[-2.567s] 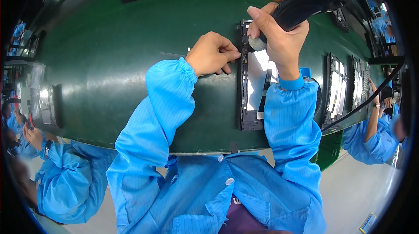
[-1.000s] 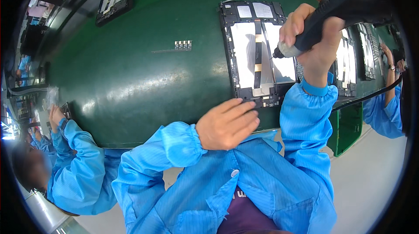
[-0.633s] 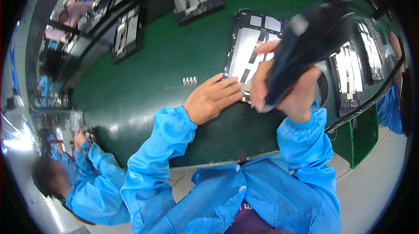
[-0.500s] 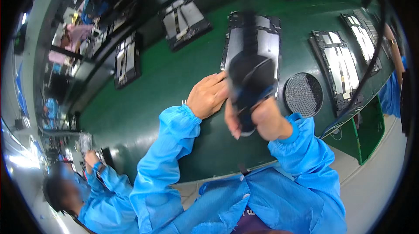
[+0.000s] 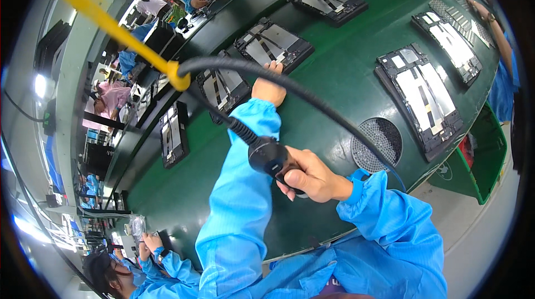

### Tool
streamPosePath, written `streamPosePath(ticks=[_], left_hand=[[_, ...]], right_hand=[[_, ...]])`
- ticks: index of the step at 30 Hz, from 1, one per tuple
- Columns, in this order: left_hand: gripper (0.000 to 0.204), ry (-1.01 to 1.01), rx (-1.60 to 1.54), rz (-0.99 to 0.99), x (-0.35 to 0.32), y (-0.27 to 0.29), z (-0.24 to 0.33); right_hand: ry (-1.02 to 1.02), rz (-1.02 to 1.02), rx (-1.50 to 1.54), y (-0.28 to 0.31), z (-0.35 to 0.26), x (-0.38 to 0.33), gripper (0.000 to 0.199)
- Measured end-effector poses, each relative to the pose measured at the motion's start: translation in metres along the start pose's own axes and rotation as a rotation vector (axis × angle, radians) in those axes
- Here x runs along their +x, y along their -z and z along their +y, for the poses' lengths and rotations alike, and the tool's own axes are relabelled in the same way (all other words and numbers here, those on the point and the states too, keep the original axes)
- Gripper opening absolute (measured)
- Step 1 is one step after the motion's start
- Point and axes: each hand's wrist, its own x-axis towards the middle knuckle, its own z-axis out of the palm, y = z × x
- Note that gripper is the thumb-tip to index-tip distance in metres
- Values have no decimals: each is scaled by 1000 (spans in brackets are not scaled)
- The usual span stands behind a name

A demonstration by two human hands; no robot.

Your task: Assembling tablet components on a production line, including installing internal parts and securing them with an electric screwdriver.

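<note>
On the green conveyor belt, the left hand reaches out at arm's length and rests its fingers on the near edge of an open tablet chassis; whether they grip cannot be told. Nearer the body, the right hand is wrapped tight around a black electric screwdriver, whose cable arcs overhead. Another chassis lies farther right.

The right hand covers the grip of the black power tool, and its tip cannot be seen. The left hand shows only its back; its fingertips are hidden against the open tablet chassis
</note>
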Motion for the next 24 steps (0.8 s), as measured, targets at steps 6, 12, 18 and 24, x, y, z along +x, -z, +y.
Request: streamPosePath(ticks=[6, 12, 18, 24], left_hand=[[72, 130, 360, -229, -40, 61, -44], [75, 310, 201, -370, -65, 74, -122], [48, 348, 435, 259, -74, 74, -136], [34, 187, 299, 495, -109, 116, -84]], right_hand=[[-5, 13, -51, -3, -4, -3, 45], [29, -6, -71, -3, -2, -2, 50], [8, 77, -90, 3, -6, 0, 44], [22, 121, -125, 18, -15, 2, 40]])
